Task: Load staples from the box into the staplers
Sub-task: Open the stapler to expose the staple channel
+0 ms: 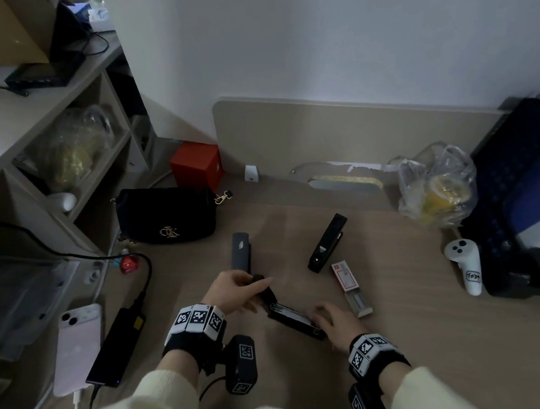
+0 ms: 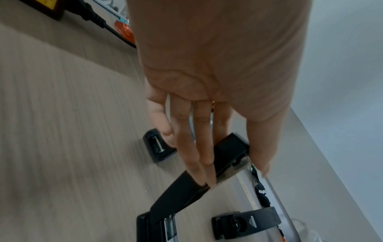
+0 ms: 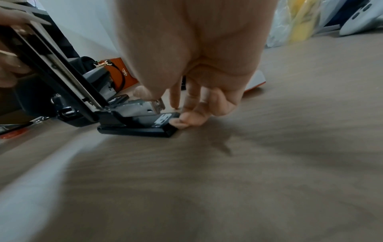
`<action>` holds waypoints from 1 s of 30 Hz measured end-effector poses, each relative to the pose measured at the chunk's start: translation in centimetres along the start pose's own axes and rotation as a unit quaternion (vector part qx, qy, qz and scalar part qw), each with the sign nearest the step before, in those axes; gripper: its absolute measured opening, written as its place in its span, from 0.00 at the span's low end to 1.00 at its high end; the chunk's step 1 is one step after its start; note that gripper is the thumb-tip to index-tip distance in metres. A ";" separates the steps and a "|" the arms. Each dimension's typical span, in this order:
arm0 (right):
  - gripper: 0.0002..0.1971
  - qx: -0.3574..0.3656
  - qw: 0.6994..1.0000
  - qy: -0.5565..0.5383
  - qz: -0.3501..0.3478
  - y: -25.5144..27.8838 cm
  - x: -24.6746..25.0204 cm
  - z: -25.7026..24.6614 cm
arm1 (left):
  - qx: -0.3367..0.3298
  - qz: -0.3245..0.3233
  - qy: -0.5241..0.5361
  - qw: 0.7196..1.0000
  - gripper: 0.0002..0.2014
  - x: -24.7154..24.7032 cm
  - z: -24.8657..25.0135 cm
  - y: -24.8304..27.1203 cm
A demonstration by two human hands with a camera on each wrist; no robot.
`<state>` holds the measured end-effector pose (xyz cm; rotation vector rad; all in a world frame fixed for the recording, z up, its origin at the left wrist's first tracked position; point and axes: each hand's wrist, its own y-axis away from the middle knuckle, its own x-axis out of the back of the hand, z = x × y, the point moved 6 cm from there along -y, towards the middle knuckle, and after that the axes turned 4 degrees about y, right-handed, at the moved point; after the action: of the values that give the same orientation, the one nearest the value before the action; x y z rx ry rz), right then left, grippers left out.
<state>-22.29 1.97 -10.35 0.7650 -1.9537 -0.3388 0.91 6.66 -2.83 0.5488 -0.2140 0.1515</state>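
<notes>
An open black stapler [image 1: 292, 318] lies on the wooden desk [image 1: 450, 335], its top cover swung up. My left hand [image 1: 238, 287] pinches that cover [image 2: 225, 152] between thumb and fingers [image 2: 234, 170]. My right hand [image 1: 328, 316] holds the stapler's front end. Its thumb lies over the metal magazine [image 3: 145, 104] and its curled fingers [image 3: 182, 122] touch the base tip [image 3: 165, 121]. A staple box [image 1: 344, 275] lies just right of it with its tray [image 1: 360, 304] slid out. A grey stapler [image 1: 240, 251] and a second black stapler [image 1: 328, 247] lie closed farther back.
A black handbag [image 1: 167, 214] and a red box [image 1: 196, 166] stand at the back left. A phone [image 1: 78, 346] and a power bank [image 1: 116, 348] lie at the left. A plastic bag [image 1: 437, 182], a white controller [image 1: 465, 264] and a dark tray [image 1: 530, 286] crowd the right.
</notes>
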 end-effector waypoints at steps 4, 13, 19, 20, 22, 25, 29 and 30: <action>0.21 -0.018 1.000 0.001 0.004 0.4 0.1 0.1 | 0.006 -0.047 -0.004 0.999 0.22 -1.0 0.2 0.0; 0.22 -0.037 0.995 -0.091 0.008 1.9 1.0 0.3 | 0.006 -0.115 0.035 0.993 0.21 -3.1 0.4 -0.3; 0.26 -0.064 0.993 -0.102 -0.017 2.7 0.8 0.5 | -0.002 -0.141 0.026 0.990 0.22 -4.4 0.4 -0.8; 0.26 -0.065 0.992 -0.106 -0.021 2.7 0.7 0.5 | -0.003 -0.149 0.023 0.989 0.21 -4.7 0.5 -0.8; 0.26 -0.067 0.991 -0.113 -0.026 2.8 0.5 0.4 | 0.000 -0.161 0.016 0.987 0.21 -5.1 0.5 -0.8; 0.29 -0.079 0.988 -0.129 -0.036 3.0 0.3 0.2 | 0.018 -0.165 0.010 0.986 0.22 -5.5 0.4 -1.0; 0.34 -0.105 0.978 -0.174 -0.039 4.0 0.5 -0.3 | 0.053 -0.198 -0.022 0.979 0.21 -6.1 -0.2 -1.0; 0.33 -0.110 0.975 -0.187 -0.040 4.3 0.5 -0.5 | 0.060 -0.204 -0.029 0.977 0.20 -6.1 -0.4 -1.0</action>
<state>-23.64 4.94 -7.47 0.6718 -2.1879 -0.7820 -4.71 5.53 -5.16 0.7061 -0.1451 -0.2528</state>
